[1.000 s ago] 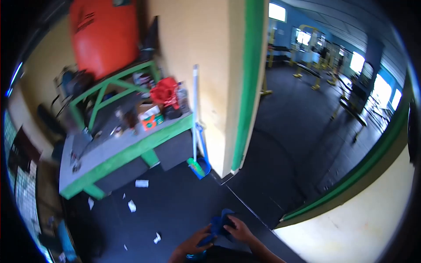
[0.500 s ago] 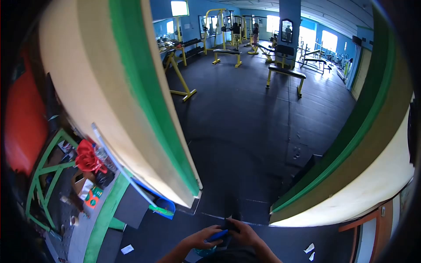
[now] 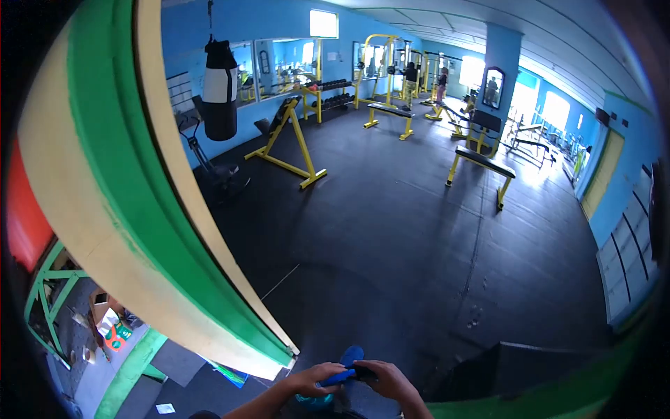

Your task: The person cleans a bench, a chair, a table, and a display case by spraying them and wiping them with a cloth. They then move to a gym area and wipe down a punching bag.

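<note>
Head camera, low at the frame's bottom edge: a person's left hand (image 3: 307, 380) and right hand (image 3: 391, 380) meet over a blue cloth (image 3: 342, 373), fingers curled shut around it from either side, in a doorway beside a green-edged wall (image 3: 139, 230). The work looks barely begun; nothing shows the cloth put to use. Much of the cloth is hidden under the fingers, and a teal object (image 3: 313, 401) beneath is cut off. Yellow benches (image 3: 481, 162) stand well apart on the dark floor (image 3: 391, 237).
</note>
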Demonstrator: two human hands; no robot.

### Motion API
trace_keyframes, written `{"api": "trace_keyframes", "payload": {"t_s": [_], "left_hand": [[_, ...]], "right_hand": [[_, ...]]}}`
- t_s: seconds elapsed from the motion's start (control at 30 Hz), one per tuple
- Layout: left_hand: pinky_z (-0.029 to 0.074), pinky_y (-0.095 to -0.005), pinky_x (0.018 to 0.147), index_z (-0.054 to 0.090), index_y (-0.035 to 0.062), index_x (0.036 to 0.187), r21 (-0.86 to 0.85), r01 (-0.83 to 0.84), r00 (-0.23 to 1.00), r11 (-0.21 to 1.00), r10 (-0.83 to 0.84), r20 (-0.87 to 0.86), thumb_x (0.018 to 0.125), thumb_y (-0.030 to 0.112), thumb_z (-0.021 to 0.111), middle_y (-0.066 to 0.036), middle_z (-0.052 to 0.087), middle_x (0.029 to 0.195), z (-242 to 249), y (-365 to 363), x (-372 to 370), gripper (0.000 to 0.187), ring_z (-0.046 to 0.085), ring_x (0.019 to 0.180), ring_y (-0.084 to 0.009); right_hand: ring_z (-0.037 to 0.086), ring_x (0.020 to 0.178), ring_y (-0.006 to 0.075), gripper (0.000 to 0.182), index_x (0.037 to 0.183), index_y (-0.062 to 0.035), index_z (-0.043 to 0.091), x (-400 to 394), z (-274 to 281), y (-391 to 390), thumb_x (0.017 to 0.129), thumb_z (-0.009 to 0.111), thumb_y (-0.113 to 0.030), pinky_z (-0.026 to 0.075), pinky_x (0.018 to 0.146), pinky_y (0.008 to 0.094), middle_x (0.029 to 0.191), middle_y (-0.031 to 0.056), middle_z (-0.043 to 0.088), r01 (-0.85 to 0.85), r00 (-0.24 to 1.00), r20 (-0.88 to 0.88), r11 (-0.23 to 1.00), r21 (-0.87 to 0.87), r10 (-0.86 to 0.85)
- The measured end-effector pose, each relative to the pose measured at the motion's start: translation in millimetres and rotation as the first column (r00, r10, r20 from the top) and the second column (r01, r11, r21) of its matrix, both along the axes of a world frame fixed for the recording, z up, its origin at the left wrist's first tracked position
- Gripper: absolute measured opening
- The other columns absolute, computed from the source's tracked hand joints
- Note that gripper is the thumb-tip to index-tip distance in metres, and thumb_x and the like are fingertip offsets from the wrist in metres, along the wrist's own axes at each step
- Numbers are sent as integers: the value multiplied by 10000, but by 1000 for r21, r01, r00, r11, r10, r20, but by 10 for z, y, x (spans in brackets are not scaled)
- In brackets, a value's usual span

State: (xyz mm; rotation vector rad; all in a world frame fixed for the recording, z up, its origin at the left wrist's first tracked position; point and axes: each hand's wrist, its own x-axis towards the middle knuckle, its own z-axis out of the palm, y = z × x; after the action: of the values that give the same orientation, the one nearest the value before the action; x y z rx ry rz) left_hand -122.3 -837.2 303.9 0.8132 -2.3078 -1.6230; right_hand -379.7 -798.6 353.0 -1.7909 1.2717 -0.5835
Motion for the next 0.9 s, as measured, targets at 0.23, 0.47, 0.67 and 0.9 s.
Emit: {"api": "trace_keyframes", "payload": {"t_s": [0.23,0.47,0.67,0.9], "left_hand": [[272,-491,1165,501,101,1424,-61,-1,999,998,-1,-34,862,361,713,-179,387,1528,-268,-1329,-451,654,379,1394,-364],[313,-467,1162,506,76,1397,-144,-4,1000,990,3,-7,946,262,630,-164,383,1539,-462,-2781,-950,503,391,1392,-361],[405,-437,1110,492,56,1404,-29,98,995,995,-97,12,978,290,595,-185,522,1412,-160,-4121,-1376,496,507,1290,-358],[440,-422,1068,495,57,1399,-144,-158,987,977,151,-64,965,302,588,-169,571,1335,-377,-5300,-1545,508,564,1222,-353]], "right_hand": [[686,960,338,212,1005,-75,727,-277,-412,-1289,795,743,-50,544,843,403,985,137,718,142,968,-163,955,-261,-189],[657,825,314,137,962,-21,663,-832,-748,-2550,867,677,-119,514,758,393,851,121,660,215,930,-167,852,-477,-328],[631,885,409,184,1021,5,660,-1224,-426,-3641,858,616,-66,511,792,453,962,200,657,305,942,-22,880,-364,-336],[663,979,325,219,1089,25,682,-1715,-1132,-4949,895,625,-57,522,866,417,1039,173,690,401,916,108,887,-228,-386]]}}
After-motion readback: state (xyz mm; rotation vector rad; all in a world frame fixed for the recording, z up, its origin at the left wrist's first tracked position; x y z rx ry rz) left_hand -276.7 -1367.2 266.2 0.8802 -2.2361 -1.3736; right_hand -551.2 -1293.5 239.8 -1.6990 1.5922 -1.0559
